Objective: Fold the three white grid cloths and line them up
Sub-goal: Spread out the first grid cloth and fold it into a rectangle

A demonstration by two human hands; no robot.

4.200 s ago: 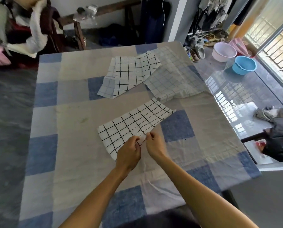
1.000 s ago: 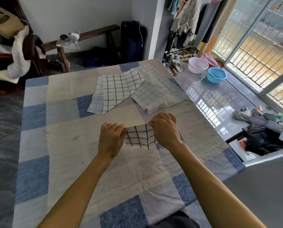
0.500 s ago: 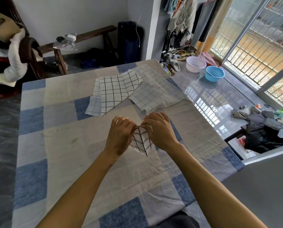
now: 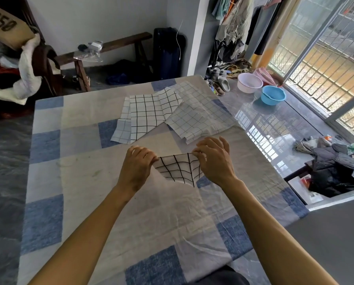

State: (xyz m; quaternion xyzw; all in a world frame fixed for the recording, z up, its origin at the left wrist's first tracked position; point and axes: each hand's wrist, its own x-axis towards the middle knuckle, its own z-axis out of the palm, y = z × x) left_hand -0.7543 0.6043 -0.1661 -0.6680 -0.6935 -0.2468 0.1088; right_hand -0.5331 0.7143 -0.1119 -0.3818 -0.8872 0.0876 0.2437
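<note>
Cloth [image 4: 178, 169], grid-lined, taut between hands

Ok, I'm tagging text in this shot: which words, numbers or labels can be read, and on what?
"350", black, on the tan cardboard at top left; a mark before it is cut by the frame edge.
Packaging on the floor at right: too blurred to read.
Grid cloths: lines only, no text.

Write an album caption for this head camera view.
Left hand and right hand pinch a grid cloth above a checked tablecloth; two more cloths lie beyond.
</note>
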